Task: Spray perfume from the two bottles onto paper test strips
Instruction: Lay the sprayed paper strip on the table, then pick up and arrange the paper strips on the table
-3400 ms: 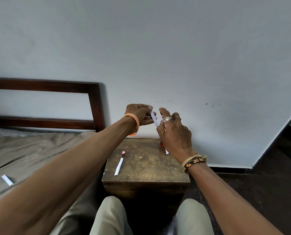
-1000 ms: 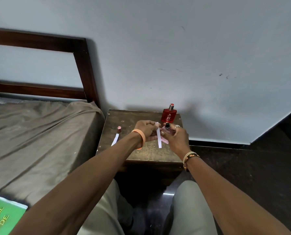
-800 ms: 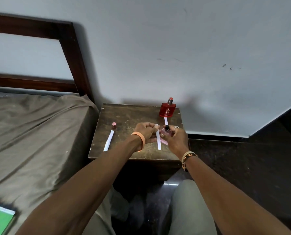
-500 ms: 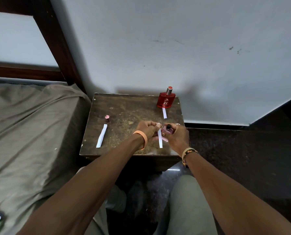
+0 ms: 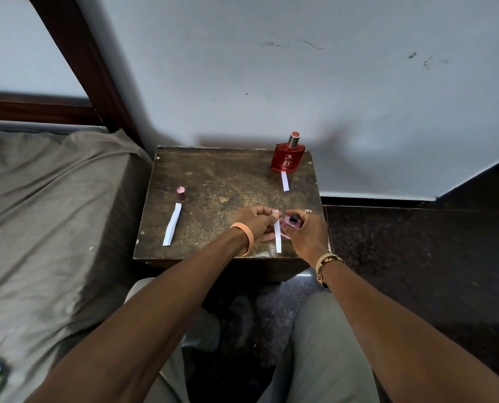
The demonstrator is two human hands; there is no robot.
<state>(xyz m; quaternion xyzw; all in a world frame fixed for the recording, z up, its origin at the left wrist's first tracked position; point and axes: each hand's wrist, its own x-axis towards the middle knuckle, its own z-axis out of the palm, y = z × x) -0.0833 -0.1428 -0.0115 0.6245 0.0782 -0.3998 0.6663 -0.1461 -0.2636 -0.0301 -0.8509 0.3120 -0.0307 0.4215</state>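
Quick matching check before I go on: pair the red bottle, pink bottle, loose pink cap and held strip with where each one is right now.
Things:
1. red bottle
2. pink bottle
3. pink cap
4. held strip

Places:
A. in the right hand
B. pinched by the left hand
C. far right corner of the table
D. left side, at the end of a loose strip

Pairs: 1-C, 2-A, 3-D, 4-B

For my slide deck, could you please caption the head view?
Left hand holds a paper strip beside the pink bottle in the right hand.
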